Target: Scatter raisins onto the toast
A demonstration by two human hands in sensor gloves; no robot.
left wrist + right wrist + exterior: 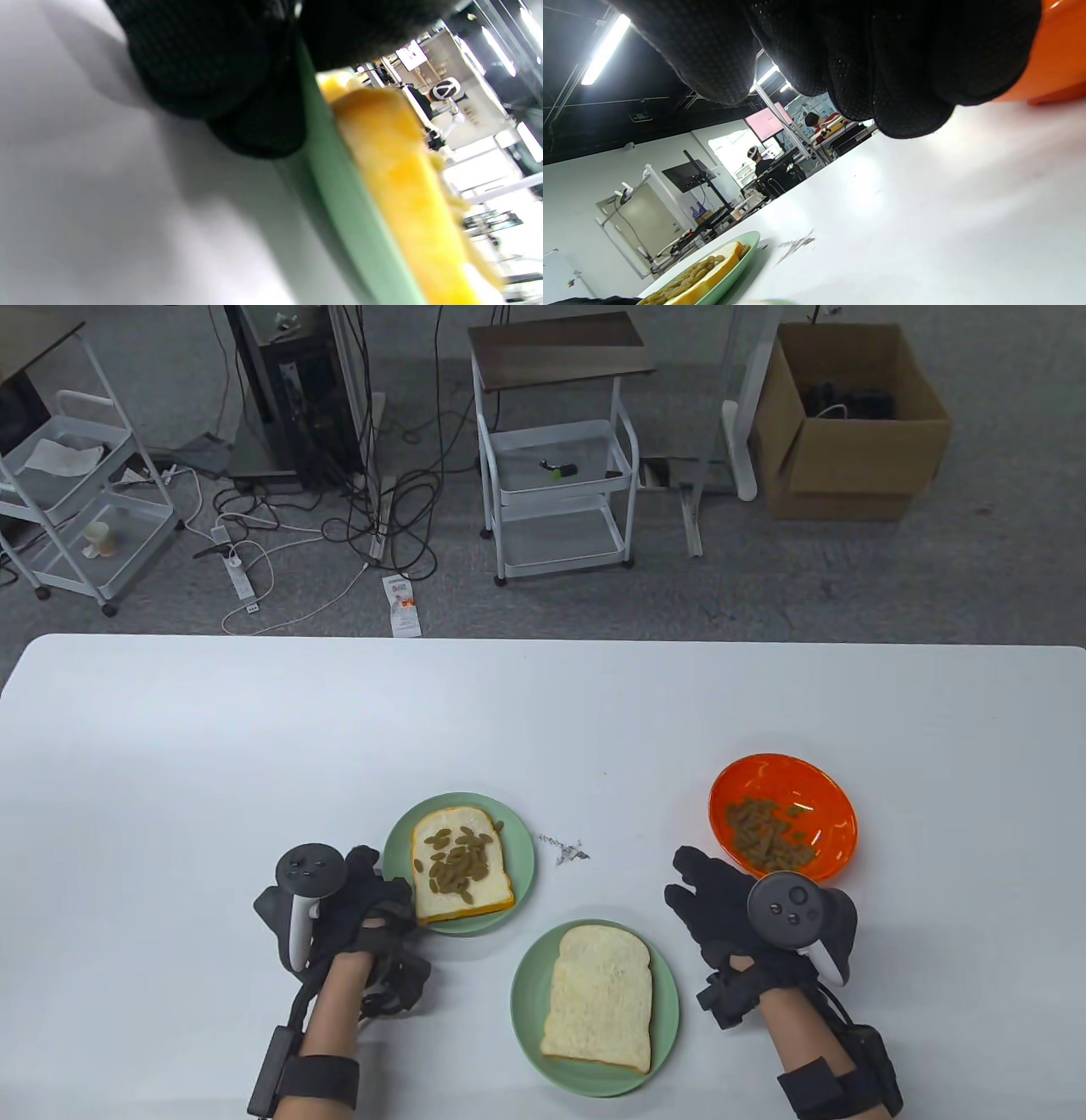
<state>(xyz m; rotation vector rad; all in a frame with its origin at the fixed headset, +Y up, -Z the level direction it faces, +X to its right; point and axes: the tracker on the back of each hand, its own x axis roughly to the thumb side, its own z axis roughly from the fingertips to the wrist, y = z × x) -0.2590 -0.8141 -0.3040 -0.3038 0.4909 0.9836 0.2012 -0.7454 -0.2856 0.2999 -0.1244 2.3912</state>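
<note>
White table (254,746) across the lower half of the table view, grey floor with carts and cables beyond. Near its right side, orange bowl (836,814) holding loose raisins (768,831). Two green plates: far plate (399,840) left of centre, carrying toast (488,891) already scattered with raisins on toast (458,861); near plate (526,984) toward the front edge, carrying bare toast (602,997). Between far plate and bowl, small grey smudge (564,850) on the tabletop.

Left hand (365,912) low at the far plate's left rim, fingers (220,72) touching or just beside that rim in the left wrist view, too blurred to say which; whether gripping anything cannot be told. Right hand (721,903) just beside the bowl's near-left edge, fingers (908,72) stretched forward and loosely spread in the table view, nothing seen held. Bowl wall right next to those fingertips in the right wrist view.
</note>
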